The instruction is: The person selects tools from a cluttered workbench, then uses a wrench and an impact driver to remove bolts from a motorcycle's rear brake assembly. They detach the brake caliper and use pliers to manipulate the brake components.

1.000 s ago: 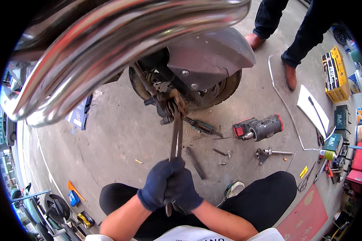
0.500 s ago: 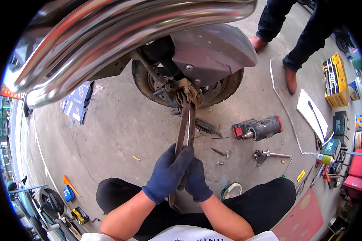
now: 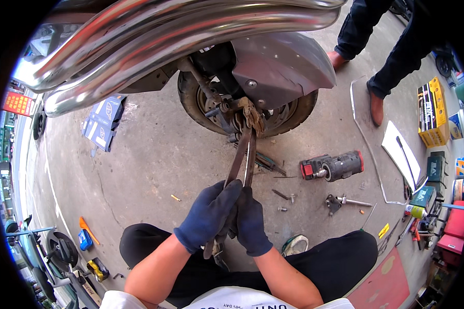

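Both my hands wear dark blue work gloves and are close together in front of the wheel. My left hand is wrapped round a long flat metal bar, whose lower end sticks out below the glove. My right hand is closed round a second flat metal bar beside it. The upper ends of the bars meet at a dirty brown brake caliper on the wheel. I cannot tell whether the bars are joined there. The grey mudguard curves above the caliper.
Chrome tubes overhang the wheel. A cordless impact wrench, loose bolts and a ratchet-like tool lie to the right. A person in red-brown boots stands at far right. Blue cardboard lies left.
My left hand has moved slightly left with its bar, whose lower end has swung left. The bars now slant more. The whole view has shifted a little.
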The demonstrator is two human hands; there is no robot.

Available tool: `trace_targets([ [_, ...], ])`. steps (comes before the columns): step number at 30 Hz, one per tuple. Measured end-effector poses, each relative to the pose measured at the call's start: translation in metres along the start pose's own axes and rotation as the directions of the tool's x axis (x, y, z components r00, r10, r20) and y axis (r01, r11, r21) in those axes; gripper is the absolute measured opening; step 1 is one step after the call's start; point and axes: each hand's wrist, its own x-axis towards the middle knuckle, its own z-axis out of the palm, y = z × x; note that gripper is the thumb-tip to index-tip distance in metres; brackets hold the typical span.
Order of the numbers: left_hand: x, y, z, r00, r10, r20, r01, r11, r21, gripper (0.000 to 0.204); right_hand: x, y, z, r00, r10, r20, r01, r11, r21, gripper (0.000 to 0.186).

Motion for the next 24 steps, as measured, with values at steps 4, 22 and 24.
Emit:
trace_targets([
  [4,0.002,-0.006,0.011,0.996,-0.083,0.040,0.090,0.974,-0.208,0.037,0.005,0.016,-0.007,0.988,-0.153,0.038,0.156,0.982,-0.107,0.033],
  [22,0.003,-0.010,0.009,0.984,-0.155,0.091,0.176,0.933,-0.314,0.040,0.001,0.032,0.003,0.961,-0.219,0.166,0.231,0.971,-0.056,0.016],
  [24,-0.003,-0.014,-0.008,0.968,-0.165,0.187,0.236,0.849,-0.472,0.047,-0.006,-0.004,0.009,0.982,0.052,0.184,-0.100,0.960,0.262,0.019],
])
